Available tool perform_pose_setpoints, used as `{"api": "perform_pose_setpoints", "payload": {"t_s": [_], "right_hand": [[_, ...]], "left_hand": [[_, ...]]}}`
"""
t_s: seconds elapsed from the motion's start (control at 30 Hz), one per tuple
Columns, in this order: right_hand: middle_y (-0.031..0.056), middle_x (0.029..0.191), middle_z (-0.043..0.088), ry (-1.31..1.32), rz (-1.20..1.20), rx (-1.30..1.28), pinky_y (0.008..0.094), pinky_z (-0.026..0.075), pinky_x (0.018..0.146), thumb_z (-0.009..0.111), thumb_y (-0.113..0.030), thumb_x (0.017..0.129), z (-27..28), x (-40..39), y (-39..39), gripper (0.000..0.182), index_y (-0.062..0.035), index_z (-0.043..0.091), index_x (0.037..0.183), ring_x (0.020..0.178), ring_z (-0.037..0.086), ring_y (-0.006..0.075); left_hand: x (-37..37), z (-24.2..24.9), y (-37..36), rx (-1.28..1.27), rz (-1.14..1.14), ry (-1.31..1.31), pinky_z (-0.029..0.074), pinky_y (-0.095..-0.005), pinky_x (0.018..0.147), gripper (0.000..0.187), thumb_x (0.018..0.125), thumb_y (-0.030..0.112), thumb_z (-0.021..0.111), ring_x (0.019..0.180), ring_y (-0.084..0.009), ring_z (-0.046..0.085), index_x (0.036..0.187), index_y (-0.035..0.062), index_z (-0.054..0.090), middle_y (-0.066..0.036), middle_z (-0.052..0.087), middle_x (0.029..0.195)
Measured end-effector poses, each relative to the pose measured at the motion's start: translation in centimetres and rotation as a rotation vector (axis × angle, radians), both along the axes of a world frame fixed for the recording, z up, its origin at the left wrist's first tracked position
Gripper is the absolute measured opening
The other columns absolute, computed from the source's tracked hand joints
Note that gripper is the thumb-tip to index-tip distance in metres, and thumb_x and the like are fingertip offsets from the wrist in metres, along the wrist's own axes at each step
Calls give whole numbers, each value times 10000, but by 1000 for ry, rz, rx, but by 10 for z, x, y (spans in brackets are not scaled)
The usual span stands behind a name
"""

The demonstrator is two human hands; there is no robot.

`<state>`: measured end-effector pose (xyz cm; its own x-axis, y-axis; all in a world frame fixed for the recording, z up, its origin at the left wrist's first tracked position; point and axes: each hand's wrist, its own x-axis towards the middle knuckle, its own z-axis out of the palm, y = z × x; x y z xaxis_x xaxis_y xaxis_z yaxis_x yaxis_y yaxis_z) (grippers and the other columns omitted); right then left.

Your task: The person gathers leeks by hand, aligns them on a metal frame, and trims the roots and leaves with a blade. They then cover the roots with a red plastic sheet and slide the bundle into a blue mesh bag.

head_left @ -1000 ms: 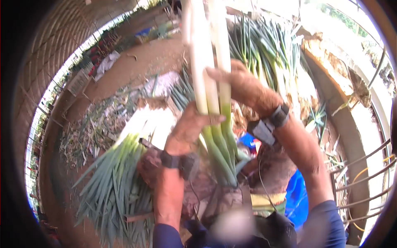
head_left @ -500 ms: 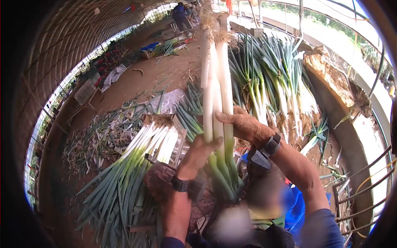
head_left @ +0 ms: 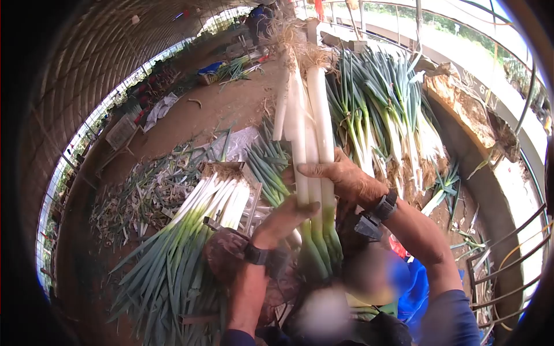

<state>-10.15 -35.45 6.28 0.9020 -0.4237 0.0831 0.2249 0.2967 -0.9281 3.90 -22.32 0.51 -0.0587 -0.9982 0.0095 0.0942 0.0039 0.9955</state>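
Now the green onions (head_left: pixel 313 141) are held out in front, their white stalks clasped by the fingers of the right hand (head_left: pixel 340 176), the green transition by the left hand (head_left: pixel 287 219). Stiff, fairly light handling is expected; the firm whites (possibly slick) are best gripped, the tearable leaves spared.

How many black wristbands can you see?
2: one black wristband at the wrist of the left hand, another wristband at the wrist of the right hand. More could be hidden.

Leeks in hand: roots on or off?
On: the held leeks end in shaggy brown roots, beyond the left hand and right hand.
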Motion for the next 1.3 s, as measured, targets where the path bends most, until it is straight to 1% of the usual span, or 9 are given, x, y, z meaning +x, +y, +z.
{"api": "perform_pose_setpoints", "payload": {"t_s": [0.2, 0.4, 0.57, 0.8, 0.87, 0.9, 1.07, 1.13, 1.3], "right_hand": [[74, 1001, 732, 130, -224, -284, 310, 528, 803, 779, -207, 887, -1, 4, 19, 314, 4, 721, 1112, 880, 665, 136], [106, 1085, 689, 78, 21, -278, 335, 500, 908, 806, -226, 876, 13, 6, 48, 461, 16, 629, 1226, 1019, 618, 177], [101, 1080, 678, 82, 154, -286, 338, 500, 919, 818, -237, 862, 9, 7, 48, 510, 10, 598, 1250, 1012, 622, 188], [105, 1068, 691, 102, 187, -357, 346, 498, 941, 807, -220, 863, -12, 6, 50, 501, 10, 597, 1255, 1031, 635, 188], [116, 1078, 688, 149, 101, -376, 345, 496, 940, 801, -211, 860, -15, 6, 46, 514, 7, 590, 1275, 1033, 636, 195], [120, 1092, 686, 146, 76, -378, 343, 496, 935, 788, -213, 857, -15, 8, 47, 527, 8, 581, 1288, 1023, 637, 201], [62, 1026, 744, 122, -54, -495, 303, 534, 848, 768, -193, 907, -26, 23, 58, 311, -8, 717, 1151, 925, 669, 116], [61, 997, 745, 154, -30, -535, 299, 534, 823, 763, -193, 909, -34, 32, 63, 296, -1, 718, 1130, 911, 672, 118], [65, 906, 730, 158, 2, -558, 308, 527, 779, 755, -192, 893, -24, 32, 77, 286, 16, 701, 1082, 839, 661, 120]], "left_hand": [[-4, 90, 4, -644, 643, -236, 570, -333, 883, 767, 862, 277, 817, 1054, -203, 674, 1453, 1, 412, -155, 665, 1247], [27, 161, 12, -518, 398, -906, 587, -318, 709, 536, 919, 362, 747, 822, -195, 711, 1249, -43, 628, -127, 738, 968], [47, 205, 50, -211, 476, -728, 484, -245, 423, 457, 985, 452, 643, 456, -59, 553, 972, -1, 707, -21, 633, 638], [122, 256, 79, -603, 567, 21, 566, -342, 656, 369, 996, 368, 632, 511, -136, 581, 905, 12, 670, -41, 573, 594], [111, 241, 80, 58, 852, -1546, 547, -392, 656, 355, 926, 324, 710, 572, -238, 633, 983, -24, 672, -136, 627, 664], [98, 214, 91, -255, 906, -2162, 524, -436, 699, 412, 838, 251, 785, 708, -324, 686, 1102, -42, 668, -216, 664, 770], [27, 207, 72, -433, 784, -1432, 440, -510, 1062, 538, 762, 279, 826, 1218, -358, 600, 1200, 10, 666, -162, 591, 1370], [20, 212, 65, -747, 531, -2139, 271, -572, 1202, 535, 746, 303, 811, 1330, -341, 515, 1191, 41, 674, -109, 548, 1434], [34, 227, 82, -581, 331, -2177, 238, -606, 1211, 483, 711, 336, 815, 1301, -319, 519, 1077, 46, 691, -113, 594, 1187]]}}
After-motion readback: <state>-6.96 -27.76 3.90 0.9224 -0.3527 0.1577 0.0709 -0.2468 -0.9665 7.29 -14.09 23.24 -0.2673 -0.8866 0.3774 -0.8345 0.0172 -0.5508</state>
